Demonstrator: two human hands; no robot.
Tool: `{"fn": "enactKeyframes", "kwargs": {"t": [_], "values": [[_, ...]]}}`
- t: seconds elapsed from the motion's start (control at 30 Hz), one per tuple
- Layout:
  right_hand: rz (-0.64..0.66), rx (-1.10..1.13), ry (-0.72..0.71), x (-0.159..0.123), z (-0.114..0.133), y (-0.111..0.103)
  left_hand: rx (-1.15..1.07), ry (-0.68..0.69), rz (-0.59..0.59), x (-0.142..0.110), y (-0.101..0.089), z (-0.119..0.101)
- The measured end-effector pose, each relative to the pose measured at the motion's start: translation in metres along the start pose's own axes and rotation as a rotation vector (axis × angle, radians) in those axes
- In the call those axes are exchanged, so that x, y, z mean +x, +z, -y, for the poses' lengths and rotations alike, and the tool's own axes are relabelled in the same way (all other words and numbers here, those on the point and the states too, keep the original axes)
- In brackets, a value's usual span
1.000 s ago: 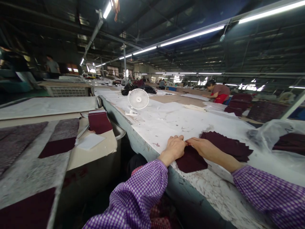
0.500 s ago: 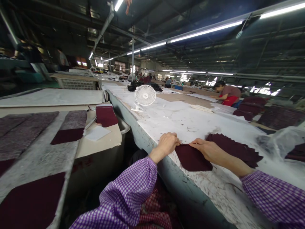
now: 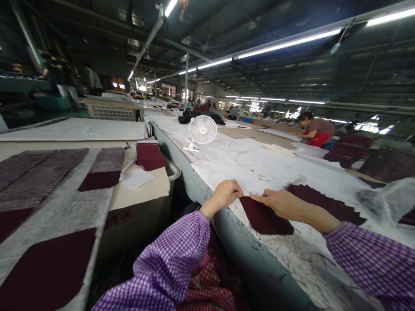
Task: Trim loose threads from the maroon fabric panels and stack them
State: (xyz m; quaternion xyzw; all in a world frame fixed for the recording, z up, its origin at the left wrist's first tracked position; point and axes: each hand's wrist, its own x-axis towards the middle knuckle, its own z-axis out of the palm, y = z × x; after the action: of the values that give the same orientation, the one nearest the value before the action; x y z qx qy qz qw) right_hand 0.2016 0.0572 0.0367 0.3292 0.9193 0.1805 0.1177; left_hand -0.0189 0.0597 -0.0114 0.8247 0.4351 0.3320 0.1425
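Observation:
A maroon fabric piece (image 3: 264, 216) with angled corners lies on the white-covered table close to its front edge. My left hand (image 3: 226, 193) pinches the fabric's far left corner, fingers curled and closed. On the same far edge, the fingertips of my right hand (image 3: 275, 202) press down on the cloth, index finger reaching toward the left hand; its thumb is hidden. Beyond my right forearm a fanned stack of maroon fabric pieces (image 3: 324, 202) rests on the table, partly covered by the arm.
A white fan (image 3: 202, 129) stands farther along the table (image 3: 240, 168). A clear plastic bag (image 3: 384, 201) lies at right. On the left, a side surface holds maroon pieces (image 3: 48, 268), a small maroon stack (image 3: 149, 155) and white paper (image 3: 138, 178). A person (image 3: 316, 129) bends over the table's far side.
My view has swung left. The right hand first spread away from the left along the fabric's far edge, then came back closer to it. The left hand keeps its pinch at the corner.

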Motion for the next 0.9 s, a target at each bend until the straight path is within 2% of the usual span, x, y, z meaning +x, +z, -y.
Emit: {"fn": "enactKeyframes", "kwargs": {"t": [0.2, 0.37, 0.57, 0.67, 0.8, 0.9], "values": [[-0.017, 0.011, -0.079, 0.005, -0.003, -0.002, -0.001, 0.083, -0.039, -0.007, -0.001, 0.005], [-0.066, 0.008, -0.132, 0.008, -0.007, 0.003, -0.235, -0.058, -0.102, -0.006, -0.005, 0.009], [-0.021, -0.041, -0.148, 0.013, -0.012, 0.003, -0.093, -0.026, -0.034, -0.006, -0.005, 0.003], [-0.072, -0.058, -0.166, 0.015, -0.009, 0.004, -0.170, -0.094, -0.056, -0.006, -0.007, 0.004], [-0.125, -0.089, -0.096, 0.012, 0.000, 0.006, -0.347, -0.208, -0.070, -0.003, -0.007, 0.007], [-0.139, -0.007, 0.022, 0.008, 0.003, 0.007, -0.465, -0.272, -0.129, -0.006, -0.017, -0.014]]}}
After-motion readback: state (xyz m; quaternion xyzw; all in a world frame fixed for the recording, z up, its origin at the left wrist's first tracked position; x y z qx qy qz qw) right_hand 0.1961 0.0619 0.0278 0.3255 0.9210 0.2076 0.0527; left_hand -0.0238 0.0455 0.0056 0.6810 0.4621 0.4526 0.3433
